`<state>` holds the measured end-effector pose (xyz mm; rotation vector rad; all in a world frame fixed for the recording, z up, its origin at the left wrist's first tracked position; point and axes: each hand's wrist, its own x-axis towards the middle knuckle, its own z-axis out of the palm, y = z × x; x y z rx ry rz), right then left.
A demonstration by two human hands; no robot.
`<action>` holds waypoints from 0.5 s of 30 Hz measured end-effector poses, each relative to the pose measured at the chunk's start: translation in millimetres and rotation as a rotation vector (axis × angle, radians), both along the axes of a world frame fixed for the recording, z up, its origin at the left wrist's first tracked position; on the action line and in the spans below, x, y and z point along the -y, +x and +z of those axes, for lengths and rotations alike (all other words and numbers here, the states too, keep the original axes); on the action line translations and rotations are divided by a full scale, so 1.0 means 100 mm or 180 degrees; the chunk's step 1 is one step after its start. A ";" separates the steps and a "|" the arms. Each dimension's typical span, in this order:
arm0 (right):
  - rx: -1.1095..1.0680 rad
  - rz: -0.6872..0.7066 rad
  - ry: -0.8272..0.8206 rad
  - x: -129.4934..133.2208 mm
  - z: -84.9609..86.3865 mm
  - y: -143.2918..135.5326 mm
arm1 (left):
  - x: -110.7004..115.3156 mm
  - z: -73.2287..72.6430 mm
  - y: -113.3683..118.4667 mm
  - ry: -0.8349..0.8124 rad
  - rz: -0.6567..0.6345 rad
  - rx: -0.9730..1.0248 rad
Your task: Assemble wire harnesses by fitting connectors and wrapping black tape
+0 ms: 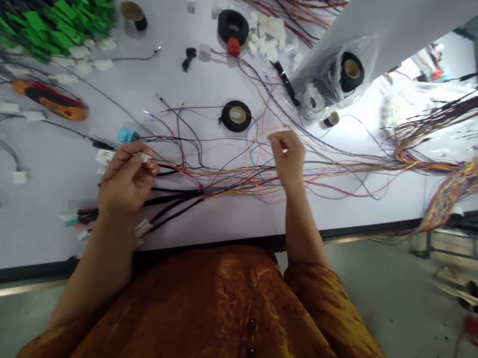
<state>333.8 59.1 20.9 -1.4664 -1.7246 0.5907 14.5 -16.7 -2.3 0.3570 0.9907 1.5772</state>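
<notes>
My left hand (126, 181) pinches a small white connector (146, 159) between thumb and fingers. Over the loose wires, my right hand (288, 159) has its fingertips pressed together; whatever they may grip is too fine to make out. Below both hands a bundle of thin coloured wires (239, 179) runs along the table, with black-sleeved branches (176, 198) toward the left. A light-blue connector (127, 135) lies just beyond my left hand. Close to my right hand, on its far side, is a roll of black tape (236, 116).
An orange-and-black cutter (49, 99) lies at left, near a pile of green-tagged cables (74, 7). Farther back are another black tape roll (232, 27) and loose white connectors (270, 35). A white post (390, 16) rises at right beside bagged rolls (337, 80). The table's dark edge (230, 244) runs before me.
</notes>
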 end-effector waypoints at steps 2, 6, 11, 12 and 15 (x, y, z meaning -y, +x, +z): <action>0.0110 -0.0214 -0.0284 0.00 -0.02 0.36 | -0.02 -0.01 -0.04 -0.0071 0.0032 0.0156; 0.0189 0.0393 -0.0965 0.20 -0.07 0.56 | -0.04 -0.02 -0.11 -0.0198 -0.0105 0.0215; 0.0298 0.0710 -0.1158 0.33 -0.19 0.33 | -0.05 -0.02 -0.13 -0.0230 -0.0224 0.0138; 0.0300 0.0701 -0.1105 0.32 -0.21 0.29 | -0.05 -0.03 -0.13 -0.0243 -0.0224 0.0123; 0.0274 0.0631 -0.0929 0.25 -0.27 0.20 | -0.05 -0.06 -0.14 -0.0275 -0.0213 0.0084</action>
